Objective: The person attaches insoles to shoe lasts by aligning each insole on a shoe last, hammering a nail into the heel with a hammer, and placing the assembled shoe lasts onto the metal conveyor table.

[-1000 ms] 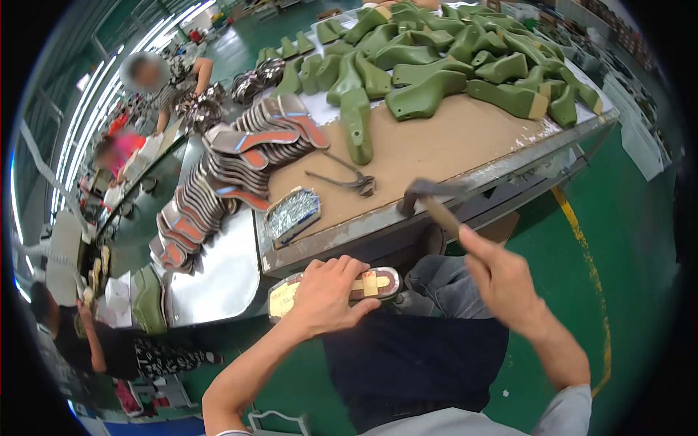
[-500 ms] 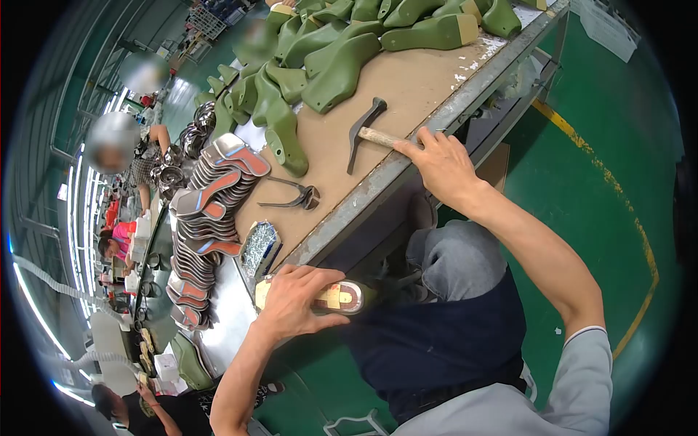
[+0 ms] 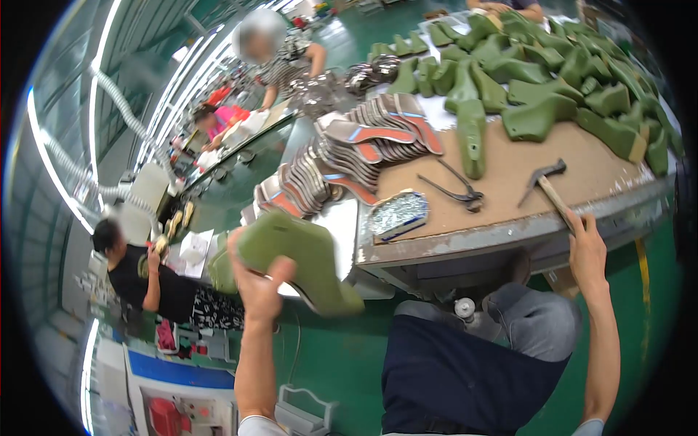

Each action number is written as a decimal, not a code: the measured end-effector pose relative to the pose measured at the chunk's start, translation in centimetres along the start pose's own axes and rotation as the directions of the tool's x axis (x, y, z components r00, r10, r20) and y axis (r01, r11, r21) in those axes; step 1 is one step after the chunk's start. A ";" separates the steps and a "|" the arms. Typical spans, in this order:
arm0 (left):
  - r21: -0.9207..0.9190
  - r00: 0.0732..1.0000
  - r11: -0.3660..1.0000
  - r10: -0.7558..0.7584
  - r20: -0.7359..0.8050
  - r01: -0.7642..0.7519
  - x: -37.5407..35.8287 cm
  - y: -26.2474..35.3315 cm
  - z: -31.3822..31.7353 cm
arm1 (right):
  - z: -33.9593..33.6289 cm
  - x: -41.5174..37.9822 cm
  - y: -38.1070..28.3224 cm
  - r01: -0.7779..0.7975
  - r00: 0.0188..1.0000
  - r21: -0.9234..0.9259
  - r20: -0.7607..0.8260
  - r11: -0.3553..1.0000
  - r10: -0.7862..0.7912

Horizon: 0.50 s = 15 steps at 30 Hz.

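My left hand (image 3: 256,283) is closed around a green shoe last (image 3: 302,251), held up left of the table corner and slightly blurred. My right hand (image 3: 587,251) grips the end of the wooden handle of a hammer (image 3: 554,195), whose dark head lies on the brown tabletop. Between the hands, a pair of pincers (image 3: 458,192) rests on the board with its handles pointing away to the left. Nearer the table's front edge sits an open box of small metal nails (image 3: 400,216).
Stacked insoles (image 3: 363,149) with orange patches line the table's left side. Many green shoe lasts (image 3: 538,116) are heaped at the back. The metal table edge (image 3: 465,247) runs before my knees. A co-worker in black (image 3: 156,269) is at the left, and another person (image 3: 291,69) works behind the insoles.
The view has swung left. My left hand has lifted and turned the last, so its green side now shows instead of its sole. My right hand still holds the hammer handle.
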<state>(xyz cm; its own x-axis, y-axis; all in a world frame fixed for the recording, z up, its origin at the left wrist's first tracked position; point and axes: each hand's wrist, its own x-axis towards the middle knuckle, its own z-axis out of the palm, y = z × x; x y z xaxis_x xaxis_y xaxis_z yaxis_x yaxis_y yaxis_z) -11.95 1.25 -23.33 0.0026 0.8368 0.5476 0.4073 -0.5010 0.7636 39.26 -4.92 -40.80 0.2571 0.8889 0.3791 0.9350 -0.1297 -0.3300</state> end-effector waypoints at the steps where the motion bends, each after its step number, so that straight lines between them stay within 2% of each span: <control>1: 0.005 0.983 1.000 0.002 -0.182 -0.001 -0.2 -1.9 -2.7 | -0.2 0.0 -0.1 -0.015 1.000 0.003 0.014 1.000 0.015; 2: 0.008 0.936 1.000 0.007 -0.351 -0.005 -0.2 -4.0 -4.8 | -0.2 -0.1 -0.3 -0.037 0.999 0.005 0.027 0.999 0.037; 5: 0.139 0.890 0.989 0.100 -0.446 -0.041 -0.5 -7.0 -6.5 | -0.1 0.3 -0.5 -0.019 0.999 -0.022 0.044 1.000 0.020; 6: 0.363 0.884 0.930 0.216 -0.414 -0.057 -0.7 -8.3 -6.4 | -0.3 0.5 -0.6 -0.027 0.998 -0.010 0.049 1.000 0.028; 7: 0.647 0.909 0.756 0.335 -0.249 -0.101 -0.8 -8.7 -5.9 | -0.4 0.7 -0.8 -0.032 0.998 0.002 0.061 0.999 0.032; 8: 0.853 0.921 0.496 0.385 -0.050 -0.161 -1.0 -9.1 -5.1 | -0.5 0.9 -1.2 -0.035 0.997 0.017 0.075 0.999 0.034; 9: 0.851 0.924 0.479 0.381 0.017 -0.214 -1.3 -10.3 -4.1 | -1.0 0.9 -1.7 -0.053 0.993 0.046 0.106 0.998 0.048; 12: 0.854 0.916 0.416 0.371 0.155 -0.313 -2.3 -13.6 -0.3 | -1.7 -0.8 -4.6 0.032 0.997 0.155 -0.080 0.987 -0.020; 14: 0.805 0.933 0.475 0.218 0.285 -0.357 -3.6 -15.3 0.9 | -1.7 -2.5 -8.1 0.103 0.970 0.274 -0.240 0.956 -0.036; 15: 0.825 0.927 0.424 0.185 0.326 -0.374 -3.9 -16.3 0.9 | -2.2 -3.5 -10.5 -0.025 0.986 0.488 -0.131 0.873 0.101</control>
<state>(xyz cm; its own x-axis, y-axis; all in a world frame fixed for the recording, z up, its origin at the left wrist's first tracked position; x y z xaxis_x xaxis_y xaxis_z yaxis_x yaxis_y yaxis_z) -17.80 6.37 -38.22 0.3750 0.7554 0.5374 0.9250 -0.3429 -0.1635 29.07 -7.63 -36.77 0.3798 0.8063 0.4535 0.6906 0.0791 -0.7189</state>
